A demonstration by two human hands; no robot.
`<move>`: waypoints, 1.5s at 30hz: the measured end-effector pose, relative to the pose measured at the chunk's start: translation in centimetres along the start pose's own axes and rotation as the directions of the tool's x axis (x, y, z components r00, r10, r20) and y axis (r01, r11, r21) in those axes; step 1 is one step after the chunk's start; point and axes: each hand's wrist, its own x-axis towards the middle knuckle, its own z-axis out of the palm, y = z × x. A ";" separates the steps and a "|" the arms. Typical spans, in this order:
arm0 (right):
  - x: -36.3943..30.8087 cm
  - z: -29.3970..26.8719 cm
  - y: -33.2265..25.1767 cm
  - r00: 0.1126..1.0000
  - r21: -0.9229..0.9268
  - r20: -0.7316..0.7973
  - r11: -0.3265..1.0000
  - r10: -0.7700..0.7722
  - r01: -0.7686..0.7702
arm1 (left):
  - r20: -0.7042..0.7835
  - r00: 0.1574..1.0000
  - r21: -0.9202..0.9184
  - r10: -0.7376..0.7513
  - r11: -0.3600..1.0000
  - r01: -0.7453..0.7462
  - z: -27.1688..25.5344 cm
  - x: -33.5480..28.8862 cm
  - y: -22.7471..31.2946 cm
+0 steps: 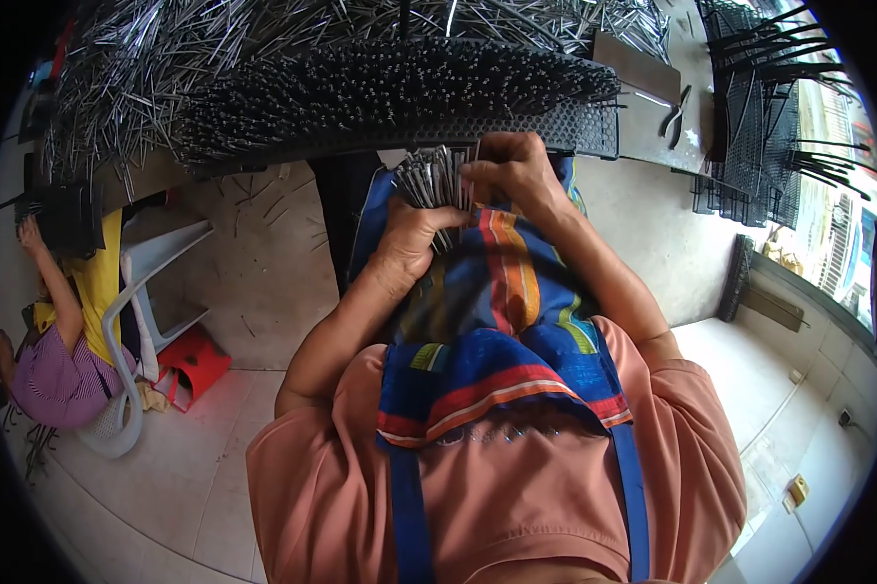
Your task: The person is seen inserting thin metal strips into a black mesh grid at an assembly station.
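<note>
My left hand (414,232) is wrapped round a bundle of thin metal rods (429,175), held upright just above my lap. Thumb and fingers of my right hand (521,173) are pinched together at the bundle's right side, on a thin rod there. The fingertips partly cover that rod. Just beyond my hands stands a long black perforated rack (555,127), densely filled with upright dark rods (400,92). A striped blue apron (502,268) lies over my lap beneath the bundle.
Loose rods (132,83) lie heaped behind and left of the rack. Pliers (674,117) rest at the table's right, near black wire baskets (750,136). At left, another person (64,360) sits by a grey plastic chair (127,389) and a red bag (195,365).
</note>
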 end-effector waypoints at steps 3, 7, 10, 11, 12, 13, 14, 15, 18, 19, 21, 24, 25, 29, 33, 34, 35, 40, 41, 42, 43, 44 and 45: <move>-0.1 -0.9 0.3 0.994 0.180 0.055 0.978 0.095 -0.103 | -0.059 0.997 -0.081 0.045 0.996 -0.049 0.6 0.0 -0.4; -0.1 -1.0 -0.7 0.954 0.230 -0.282 0.958 -0.102 0.170 | -0.121 0.989 -0.079 -0.084 0.994 0.075 -1.1 0.4 -1.0; 1.3 -0.7 -0.1 0.754 0.114 -0.516 0.840 -0.406 0.530 | -0.163 0.982 0.009 -0.099 0.995 0.101 -0.7 0.3 -1.1; 1.5 -0.6 0.0 0.755 0.114 -0.515 0.840 -0.406 0.530 | -0.161 0.985 0.013 -0.056 0.998 0.059 -0.5 0.2 -1.1; 1.7 -0.5 0.0 0.721 -0.031 -0.486 0.834 -0.494 0.550 | -0.158 0.987 0.018 -0.014 1.000 0.017 -0.3 0.2 -1.0; 1.9 -0.4 0.1 0.687 -0.173 -0.443 0.807 -0.576 0.565 | -0.160 0.987 0.018 -0.013 1.000 0.016 -0.2 0.2 -0.9; 2.1 -0.4 0.7 0.690 -0.155 -0.412 0.792 -0.595 0.590 | -0.155 0.988 -0.020 -0.015 1.000 0.012 -0.1 0.2 -0.7; 2.3 -0.3 0.9 0.691 -0.154 -0.412 0.793 -0.594 0.590 | -0.150 0.989 -0.058 -0.018 0.998 0.009 -0.1 0.2 -0.7; 2.4 -0.1 1.1 0.682 -0.199 -0.403 0.786 -0.610 0.585 | -0.127 0.991 -0.053 -0.034 0.998 0.027 -0.2 0.2 -0.7; 2.5 0.0 0.7 0.693 -0.356 -0.359 0.778 -0.626 0.518 | -0.129 0.991 -0.055 -0.037 0.998 0.030 -0.2 0.3 -0.7; 2.3 0.3 0.0 0.710 -0.504 -0.312 0.744 -0.631 0.440 | -0.116 0.991 -0.051 -0.064 0.997 0.059 -0.1 0.3 -0.6; 2.5 0.6 -0.5 0.669 -0.427 -0.376 0.760 -0.642 0.490 | -0.097 0.992 -0.057 -0.081 0.996 0.075 -0.5 0.6 -0.8; 2.7 0.5 -0.3 0.635 -0.485 -0.326 0.700 -0.701 0.524 | -0.096 0.992 -0.058 -0.083 0.995 0.078 -0.6 0.6 -0.8; 2.7 0.7 -0.7 0.642 -0.696 -0.202 0.570 -0.739 0.438 | -0.099 0.989 -0.069 -0.107 0.993 0.100 -0.7 0.8 -0.9; 2.3 -0.1 0.0 0.608 -0.638 -0.261 0.607 -0.750 0.474 | -0.076 0.994 -0.096 -0.083 0.993 0.076 -1.0 0.8 -1.2; 2.0 -0.5 0.3 0.632 -0.640 -0.274 0.628 -0.725 0.443 | -0.073 0.994 -0.096 -0.084 0.992 0.077 -1.0 0.8 -1.2; 1.8 -0.9 0.6 0.655 -0.641 -0.287 0.648 -0.699 0.410 | -0.059 0.995 -0.089 -0.080 0.993 0.075 -1.1 0.7 -1.2; 2.4 -0.8 0.2 0.623 -0.678 -0.247 0.592 -0.742 0.436 | -0.062 0.992 -0.084 -0.110 0.991 0.104 -1.1 0.9 -1.4; 2.6 -0.6 -0.4 0.621 -0.729 -0.214 0.546 -0.755 0.413 | -0.063 0.991 -0.091 -0.120 0.989 0.114 -1.1 1.0 -1.3; 2.8 -0.4 -0.6 0.619 -0.777 -0.179 0.496 -0.764 0.388 | -0.064 0.990 -0.097 -0.129 0.988 0.123 -1.0 1.0 -1.3; 3.0 -0.5 -0.7 0.620 -0.778 -0.181 0.497 -0.764 0.385 | -0.061 0.989 -0.097 -0.131 0.987 0.125 -0.9 0.9 -1.2; 3.2 -0.6 -0.8 0.646 -0.810 -0.152 0.469 -0.748 0.352 | -0.056 0.991 -0.071 -0.120 0.991 0.116 -0.8 0.9 -1.1; 3.3 -0.7 -0.8 0.672 -0.840 -0.126 0.439 -0.730 0.319 | -0.051 0.993 -0.045 -0.109 0.993 0.106 -0.8 0.9 -1.0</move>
